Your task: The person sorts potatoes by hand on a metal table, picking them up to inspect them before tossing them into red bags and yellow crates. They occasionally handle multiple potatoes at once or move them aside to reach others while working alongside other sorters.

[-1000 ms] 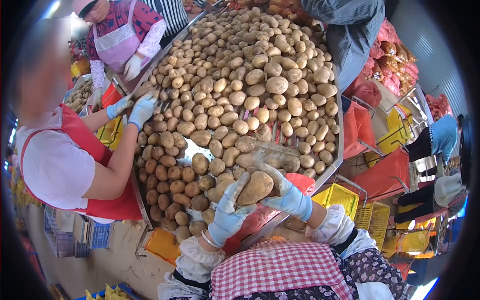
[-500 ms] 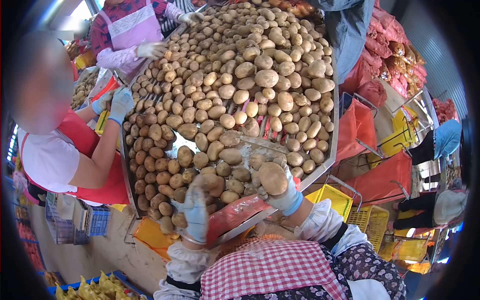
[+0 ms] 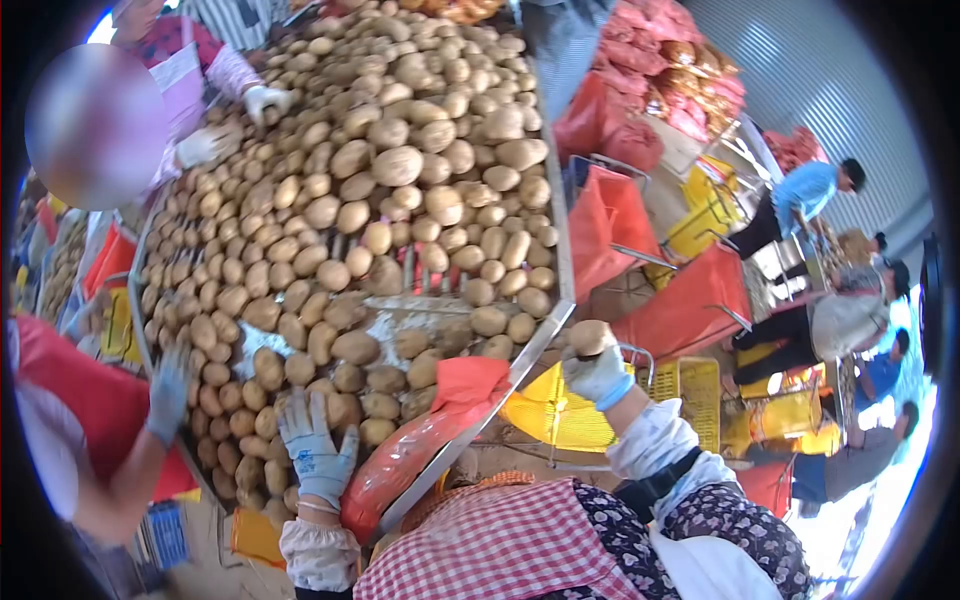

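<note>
My left hand [image 3: 318,445], in a pale blue and white glove, lies with fingers spread on the potatoes at the near edge of the sorting table. Beyond the table's right rim, my right hand [image 3: 597,372] is closed around a large brown potato [image 3: 592,338], held above a yellow crate [image 3: 557,408]. Many loose potatoes [image 3: 398,166] cover the metal table, with some slats showing between them. A red plastic-wrapped pad [image 3: 405,447] covers part of the near rim, just right of my left hand.
A co-worker's gloved hand [image 3: 168,392] is at the table's left edge; another co-worker's hands [image 3: 268,100] reach in at the far left. Red cloth holders [image 3: 612,228], yellow crates [image 3: 688,392] and stacked red sacks [image 3: 640,45] stand to the right. Several people work farther right.
My right hand has carried the potato rightward off the table, past its rim. My left hand has lowered onto the potatoes with fingers spread. The view has turned toward the right.
</note>
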Motion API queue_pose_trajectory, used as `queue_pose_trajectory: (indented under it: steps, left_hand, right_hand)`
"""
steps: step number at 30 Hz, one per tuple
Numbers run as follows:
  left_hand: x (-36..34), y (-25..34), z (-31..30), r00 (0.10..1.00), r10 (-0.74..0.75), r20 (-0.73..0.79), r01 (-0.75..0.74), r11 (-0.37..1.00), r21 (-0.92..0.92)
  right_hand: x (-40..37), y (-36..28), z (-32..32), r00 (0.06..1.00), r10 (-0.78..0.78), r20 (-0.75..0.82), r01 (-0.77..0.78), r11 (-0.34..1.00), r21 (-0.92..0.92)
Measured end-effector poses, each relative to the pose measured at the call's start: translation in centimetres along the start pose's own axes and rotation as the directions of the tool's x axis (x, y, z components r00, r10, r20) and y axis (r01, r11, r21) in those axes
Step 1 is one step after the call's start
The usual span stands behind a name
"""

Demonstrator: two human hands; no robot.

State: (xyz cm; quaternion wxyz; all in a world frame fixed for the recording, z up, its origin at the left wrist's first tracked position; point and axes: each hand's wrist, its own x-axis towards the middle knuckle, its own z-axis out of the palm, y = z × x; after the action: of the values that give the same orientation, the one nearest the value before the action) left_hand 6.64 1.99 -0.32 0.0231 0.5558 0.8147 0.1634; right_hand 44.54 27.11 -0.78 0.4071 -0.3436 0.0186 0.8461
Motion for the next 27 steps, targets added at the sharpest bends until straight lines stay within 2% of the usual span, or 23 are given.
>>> queue_pose_trajectory:
  steps: [1, 3, 4, 5, 6, 7, 9, 10, 11, 13, 14, 15, 16, 17, 18, 19, 20, 22, 23, 24, 25, 26, 27]
  left_hand:
    - [0.7, -0.9, 0.7, 0.999, -0.004, -0.045, 0.006, 0.999, 0.043]
    - [2.3, -2.6, 0.5, 0.969, -0.215, -0.122, 0.222, 0.974, 0.045]
    - [2.5, -4.5, 0.9, 0.955, -0.267, -0.126, 0.288, 0.934, 0.209]
    - [2.8, -5.9, 0.8, 0.938, -0.318, -0.141, 0.347, 0.862, 0.368]
    - [2.3, -7.0, 0.5, 0.942, -0.304, -0.145, 0.333, 0.905, 0.266]
    - [1.9, -6.9, -0.2, 0.942, -0.302, -0.146, 0.331, 0.905, 0.268]
    - [1.5, -6.1, -1.7, 0.951, -0.304, 0.056, 0.273, 0.91, 0.312]
    - [1.9, -4.5, -3.3, 0.794, -0.557, 0.245, 0.499, 0.826, 0.262]
    - [1.9, -3.6, -3.8, 0.796, -0.553, 0.247, 0.495, 0.829, 0.261]
    - [1.4, -1.9, -4.7, 0.916, -0.351, 0.196, 0.355, 0.935, 0.012]
    - [2.6, 2.8, -6.7, 0.992, -0.097, -0.08, 0.092, 0.994, -0.062]
    - [3.7, 5.7, -7.8, 0.991, 0.083, -0.108, -0.112, 0.946, -0.305]
    - [5.3, 8.4, -8.3, 0.948, 0.296, -0.113, -0.314, 0.831, -0.459]
    - [5.6, 9.9, -6.2, 0.879, 0.414, -0.235, -0.464, 0.636, -0.617]
    - [6.2, 12.5, -5.8, 0.882, 0.443, -0.164, -0.401, 0.519, -0.755]
    - [6.5, 14.3, -5.2, 0.856, 0.458, -0.24, -0.474, 0.512, -0.716]
    - [7.0, 15.7, -4.1, 0.81, 0.38, -0.446, -0.576, 0.376, -0.726]
    - [7.5, 15.9, -3.9, 0.749, 0.39, -0.535, -0.662, 0.421, -0.62]
    - [7.4, 15.6, -3.1, 0.761, 0.374, -0.529, -0.648, 0.457, -0.609]
    - [7.3, 15.2, -1.9, 0.797, 0.357, -0.487, -0.603, 0.426, -0.675]
    - [7.0, 15.1, -1.1, 0.828, 0.341, -0.445, -0.554, 0.385, -0.738]
    - [6.2, 15.8, -1.5, 0.935, 0.192, -0.299, -0.342, 0.257, -0.904]
    - [5.8, 14.8, -1.6, 0.938, 0.175, -0.3, -0.339, 0.271, -0.901]
  right_hand:
    - [-1.0, 0.9, 1.4, 0.996, 0.041, -0.074, -0.04, 0.999, 0.019]
    - [-1.9, 2.3, 3.0, 0.988, 0.105, -0.111, -0.097, 0.993, 0.074]
    - [-2.2, 2.6, 3.0, 0.988, 0.106, -0.114, -0.098, 0.992, 0.075]
    - [-2.4, 3.0, 3.1, 0.991, 0.132, -0.029, -0.13, 0.99, 0.059]
    - [-2.3, 3.3, 3.1, 0.986, 0.157, 0.06, -0.159, 0.986, 0.041]
    - [-2.3, 3.6, 3.1, 0.986, 0.157, 0.062, -0.16, 0.986, 0.044]
    - [-2.2, 4.0, 3.0, 0.977, 0.177, 0.117, -0.178, 0.984, 0.003]
    - [-2.9, 4.4, 4.0, 0.974, 0.198, 0.111, -0.202, 0.979, 0.024]
    - [-3.1, 4.5, 4.1, 0.975, 0.193, 0.11, -0.197, 0.98, 0.026]
    - [-3.0, 5.2, 4.3, 0.927, 0.298, 0.226, -0.318, 0.947, 0.056]
    - [-3.3, 5.9, 5.7, 0.901, 0.332, 0.279, -0.345, 0.938, 0.001]
    - [-3.2, 6.7, 6.4, 0.892, 0.356, 0.279, -0.369, 0.929, -0.006]
    - [-2.9, 7.9, 7.1, 0.905, 0.347, 0.245, -0.31, 0.934, -0.176]
    - [-2.8, 9.3, 8.1, 0.914, 0.34, 0.222, -0.252, 0.904, -0.344]
    - [-4.5, 10.8, 11.5, 0.914, 0.348, 0.208, -0.249, 0.886, -0.391]
    - [-6.6, 13.2, 13.8, 0.936, 0.004, 0.352, 0.277, 0.611, -0.742]
    - [-6.1, 14.3, 13.3, 0.931, 0.06, 0.361, 0.249, 0.62, -0.744]
    - [-3.7, 13.9, 9.9, 0.864, 0.267, 0.427, 0.177, 0.633, -0.753]
    - [-1.3, 13.3, 6.6, 0.849, 0.305, 0.431, 0.158, 0.633, -0.758]
    - [1.7, 12.5, 2.6, 0.75, 0.362, 0.554, -0.086, 0.883, -0.461]
    - [3.4, 12.6, 0.8, 0.659, 0.341, 0.67, -0.373, 0.922, -0.103]
    - [-0.3, 13.3, 6.1, 0.799, 0.315, 0.512, -0.227, 0.947, -0.228]
    - [-4.3, 13.9, 11.5, 0.908, 0.23, 0.351, -0.09, 0.924, -0.372]
